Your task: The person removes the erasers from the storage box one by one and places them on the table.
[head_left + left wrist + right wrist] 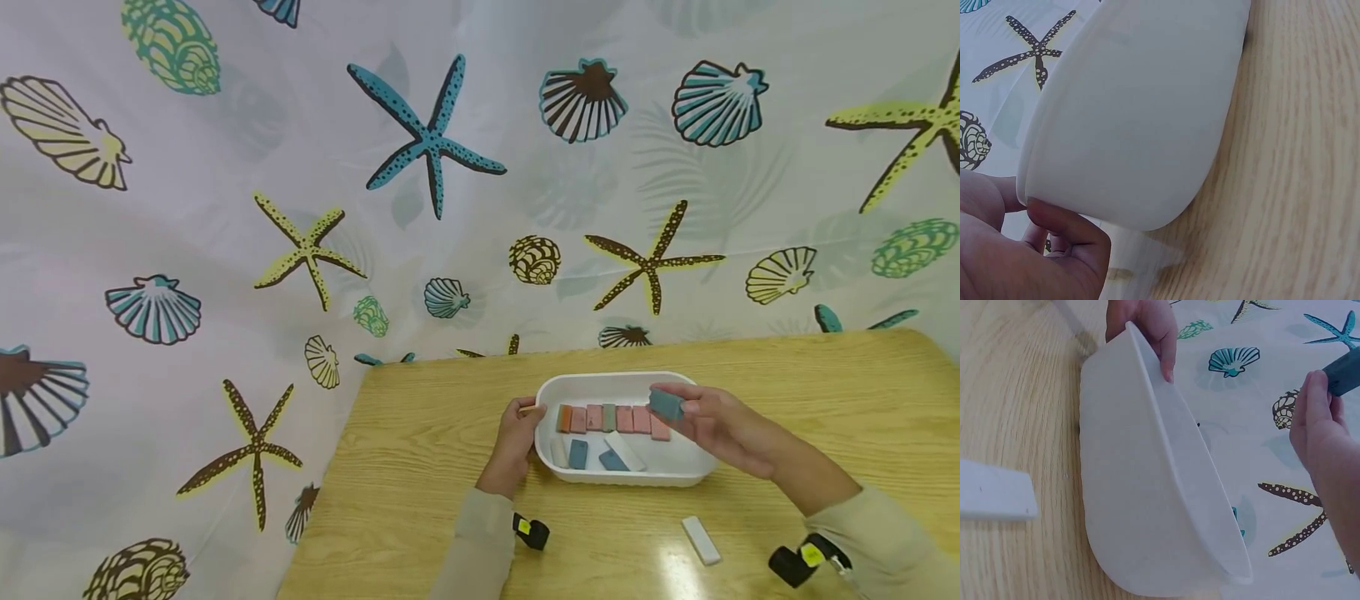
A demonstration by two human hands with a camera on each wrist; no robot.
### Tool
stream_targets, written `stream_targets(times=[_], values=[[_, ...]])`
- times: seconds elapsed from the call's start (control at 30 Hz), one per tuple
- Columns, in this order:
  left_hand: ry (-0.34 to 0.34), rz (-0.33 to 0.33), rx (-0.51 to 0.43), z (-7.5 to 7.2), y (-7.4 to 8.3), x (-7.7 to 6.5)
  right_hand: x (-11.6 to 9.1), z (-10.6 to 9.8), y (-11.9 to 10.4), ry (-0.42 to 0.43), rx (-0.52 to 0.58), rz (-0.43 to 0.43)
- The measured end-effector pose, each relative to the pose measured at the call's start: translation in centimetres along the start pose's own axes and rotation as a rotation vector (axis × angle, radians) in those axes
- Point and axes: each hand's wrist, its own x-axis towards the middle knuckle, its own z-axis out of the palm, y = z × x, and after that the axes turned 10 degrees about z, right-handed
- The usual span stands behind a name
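1. White tub (637,477): pink blocks (624,419) in a row, one green block (609,417) among them; any lettering too small for me to read.
2. Lower blue block (611,461): in tub, partly hidden beneath slanting white block (626,453).
3. Held block (666,404): slate-blue, oblong, above tub's right end; cropped in right wrist view.
4. Right hand (723,427): fingers pinched together on held block.
5. Left hand (512,442): curled closed on tub's left rim.

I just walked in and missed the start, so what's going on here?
A person's left hand grips the left end of a white tray, while the right hand holds up a blue block near its right end. Inside is a row of mostly pink blocks, with blue and white ones in front. Another white block lies on the table.
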Motion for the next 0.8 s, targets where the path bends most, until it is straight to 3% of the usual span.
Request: stream_targets(times=[0.13,0.23,0.37,0.57,0.8], values=[[-0.003,-0.001,0.002,-0.1,0.3,-0.2,-0.6,0.1,0.5,-0.170,0.296,-0.088],[-0.003,0.004,-0.002,-0.1,0.0,-0.1,-1.0,0.4,0.9,-0.254,0.486,-0.102],[-0.001,0.007,-0.017,-0.2,-0.7,0.4,-1.3,0.9,1.3,-0.406,0.626,-0.122],[-0.011,0.017,-0.024,-0.3,-0.8,0.4,-1.7,1.5,1.3,-0.578,0.607,-0.188],[-0.016,0.025,-0.022,-0.3,-0.6,0.2,-2.0,2.8,1.0,-0.679,0.437,-0.221]])
